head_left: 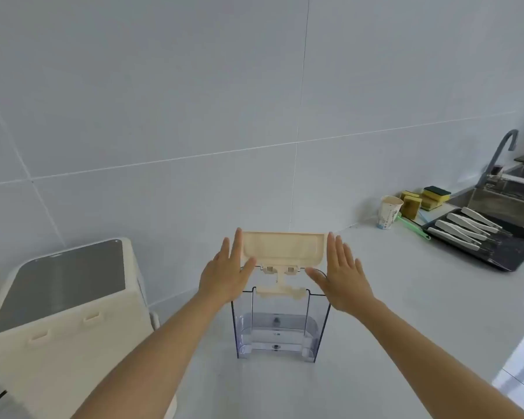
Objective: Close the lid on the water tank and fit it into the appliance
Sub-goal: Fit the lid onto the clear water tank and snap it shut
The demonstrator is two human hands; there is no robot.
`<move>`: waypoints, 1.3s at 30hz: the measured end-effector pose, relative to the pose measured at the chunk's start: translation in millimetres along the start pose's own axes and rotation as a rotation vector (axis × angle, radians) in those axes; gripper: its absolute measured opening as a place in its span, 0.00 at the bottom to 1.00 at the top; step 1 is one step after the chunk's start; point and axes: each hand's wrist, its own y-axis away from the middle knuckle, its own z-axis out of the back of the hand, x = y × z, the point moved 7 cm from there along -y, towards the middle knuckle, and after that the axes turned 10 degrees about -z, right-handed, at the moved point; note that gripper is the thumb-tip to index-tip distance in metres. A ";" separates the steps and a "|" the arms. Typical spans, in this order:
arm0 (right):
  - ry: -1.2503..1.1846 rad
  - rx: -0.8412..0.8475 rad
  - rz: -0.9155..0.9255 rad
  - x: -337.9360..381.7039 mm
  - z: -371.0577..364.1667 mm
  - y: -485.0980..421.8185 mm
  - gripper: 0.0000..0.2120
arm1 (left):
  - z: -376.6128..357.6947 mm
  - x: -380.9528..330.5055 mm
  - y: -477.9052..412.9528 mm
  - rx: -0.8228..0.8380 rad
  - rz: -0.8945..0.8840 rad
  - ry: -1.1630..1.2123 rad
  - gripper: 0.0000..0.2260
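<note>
Both hands were flat and spread, left hand [227, 273] and right hand [342, 273] flanking the raised lid [283, 248], neither grip clenched on anything, probably so they could fold it down evenly. Tank [279, 325] stood mid-counter [406, 297], near the back wall, with the appliance [61, 316] just left, at the counter's left edge.

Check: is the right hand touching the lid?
Cannot tell. In the head view the right hand stands flat beside the lid; its fingers meet the lid's edge with no plain gap.

No legible text anywhere.
</note>
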 end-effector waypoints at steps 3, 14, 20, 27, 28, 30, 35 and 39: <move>-0.067 0.010 0.001 7.4 8.7 -11.2 0.38 | 2.7 3.9 -16.2 0.025 0.091 0.192 0.30; -0.599 0.180 -0.238 5.0 13.7 -39.0 0.29 | 11.0 10.5 -38.4 0.076 0.228 0.373 0.19; -0.627 0.185 -0.229 6.3 9.1 -38.5 0.28 | 13.0 8.0 -38.1 0.067 0.234 0.440 0.18; -0.701 0.127 -0.239 9.8 16.5 -28.0 0.28 | 13.2 4.8 -25.8 -0.044 0.248 0.519 0.22; -0.712 0.114 -0.240 9.2 17.3 -25.6 0.28 | 13.7 4.9 -23.0 -0.071 0.246 0.543 0.22; -0.736 0.084 -0.236 7.9 19.2 -19.7 0.27 | 15.0 5.5 -16.8 -0.116 0.244 0.576 0.22; -0.810 0.012 -0.233 3.7 18.5 -0.5 0.21 | 12.5 8.4 0.9 -0.166 0.202 0.597 0.21; -0.807 -0.053 -0.236 -0.3 12.9 14.3 0.22 | 12.1 16.8 12.1 -0.186 0.197 0.628 0.18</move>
